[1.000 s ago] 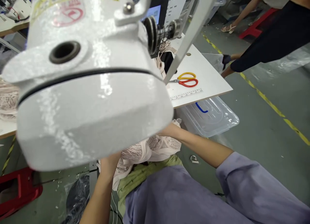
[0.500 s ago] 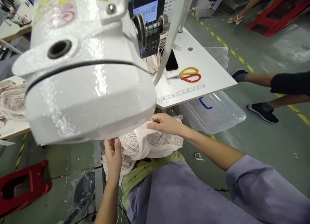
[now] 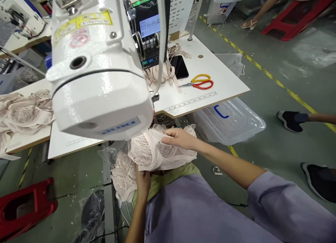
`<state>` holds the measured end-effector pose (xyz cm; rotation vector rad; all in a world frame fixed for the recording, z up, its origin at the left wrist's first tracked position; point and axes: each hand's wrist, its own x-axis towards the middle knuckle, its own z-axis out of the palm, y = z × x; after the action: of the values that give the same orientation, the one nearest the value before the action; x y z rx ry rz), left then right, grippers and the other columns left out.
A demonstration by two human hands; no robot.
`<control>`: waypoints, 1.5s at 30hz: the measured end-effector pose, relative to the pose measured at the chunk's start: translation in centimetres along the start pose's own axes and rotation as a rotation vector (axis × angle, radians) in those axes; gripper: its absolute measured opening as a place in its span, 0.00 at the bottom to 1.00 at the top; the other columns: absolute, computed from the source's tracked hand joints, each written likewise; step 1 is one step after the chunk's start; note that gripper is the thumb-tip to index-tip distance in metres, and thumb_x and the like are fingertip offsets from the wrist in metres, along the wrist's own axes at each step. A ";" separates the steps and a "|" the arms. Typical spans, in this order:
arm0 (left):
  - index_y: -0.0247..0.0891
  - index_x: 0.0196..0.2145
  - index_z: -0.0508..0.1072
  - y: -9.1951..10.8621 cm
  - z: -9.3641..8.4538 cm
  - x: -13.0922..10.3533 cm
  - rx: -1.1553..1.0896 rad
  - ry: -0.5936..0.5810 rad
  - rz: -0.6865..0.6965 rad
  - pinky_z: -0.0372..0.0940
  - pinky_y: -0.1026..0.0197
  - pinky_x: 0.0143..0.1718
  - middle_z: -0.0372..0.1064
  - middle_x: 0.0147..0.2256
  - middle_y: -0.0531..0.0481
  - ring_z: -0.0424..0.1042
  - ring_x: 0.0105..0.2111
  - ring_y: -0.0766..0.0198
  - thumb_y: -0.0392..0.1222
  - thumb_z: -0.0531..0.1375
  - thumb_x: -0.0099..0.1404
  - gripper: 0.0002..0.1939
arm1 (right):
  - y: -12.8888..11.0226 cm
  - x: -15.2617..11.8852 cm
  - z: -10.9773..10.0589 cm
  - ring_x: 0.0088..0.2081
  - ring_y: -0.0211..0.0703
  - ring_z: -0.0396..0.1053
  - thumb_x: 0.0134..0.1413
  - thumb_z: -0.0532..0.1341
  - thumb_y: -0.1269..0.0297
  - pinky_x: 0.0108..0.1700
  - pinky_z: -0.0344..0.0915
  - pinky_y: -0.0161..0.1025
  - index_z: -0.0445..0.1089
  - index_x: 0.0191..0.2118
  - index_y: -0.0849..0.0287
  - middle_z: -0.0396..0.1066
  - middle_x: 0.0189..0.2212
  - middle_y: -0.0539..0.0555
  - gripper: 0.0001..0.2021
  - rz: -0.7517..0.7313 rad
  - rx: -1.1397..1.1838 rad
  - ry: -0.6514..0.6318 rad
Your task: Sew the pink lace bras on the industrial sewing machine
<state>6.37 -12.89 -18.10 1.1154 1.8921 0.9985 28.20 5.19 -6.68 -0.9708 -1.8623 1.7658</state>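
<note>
A pale pink lace bra [image 3: 143, 150] hangs below the head of a white sewing machine [image 3: 105, 103], its lower part over my lap. My right hand [image 3: 178, 138] is closed on the bra's upper edge, thumb on top. Lower down, my left hand [image 3: 143, 181] reaches up under the near cup; its fingertips are hidden behind the fabric, so I cannot see how they are set. More lace fabric [image 3: 123, 174] droops to the left of that hand. The needle area is hidden behind the machine head.
On the white table [image 3: 225, 82] lie scissors [image 3: 201, 82], a phone [image 3: 180, 67] and beige straps [image 3: 160, 75]. A lidded plastic box [image 3: 231, 120] stands below. More bras [image 3: 26, 111] are piled at left. A red stool [image 3: 26, 204] and a passer-by's shoe [image 3: 288, 121] are on the floor.
My left hand has moved from the near edge by the machine head down and right, under the cup. My right hand keeps its hold on the bra. The view has shifted back, showing more machine.
</note>
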 end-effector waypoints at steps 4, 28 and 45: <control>0.38 0.58 0.72 0.3 -4.8 0.5 0.171 0.083 0.130 0.56 0.42 0.64 0.69 0.59 0.38 0.65 0.62 0.47 0.36 0.55 0.65 0.23 | 0.2 -2.2 -2.7 0.23 0.33 0.47 0.57 0.58 0.38 0.26 0.44 0.34 0.51 0.22 0.57 0.47 0.20 0.45 0.29 0.008 -0.144 -0.085; 0.31 0.56 0.67 -8.3 -11.9 -0.6 0.609 0.261 -0.522 0.69 0.44 0.52 0.68 0.52 0.35 0.72 0.50 0.52 0.46 0.53 0.74 0.19 | 13.4 -1.8 5.1 0.65 0.70 0.57 0.54 0.63 0.38 0.62 0.58 0.65 0.52 0.68 0.61 0.57 0.65 0.71 0.44 -0.009 -0.718 0.153; 0.39 0.33 0.71 3.6 -8.1 -7.7 0.053 -0.067 -0.101 0.64 0.60 0.38 0.71 0.32 0.48 0.70 0.35 0.61 0.58 0.49 0.72 0.22 | 2.4 -2.7 14.8 0.24 0.34 0.64 0.59 0.63 0.45 0.29 0.58 0.32 0.73 0.29 0.61 0.70 0.23 0.48 0.21 -0.189 -0.253 -0.842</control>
<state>3.57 -20.77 -9.85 1.0588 1.9110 0.8494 20.15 -7.21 -10.40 -0.0633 -2.6070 2.0170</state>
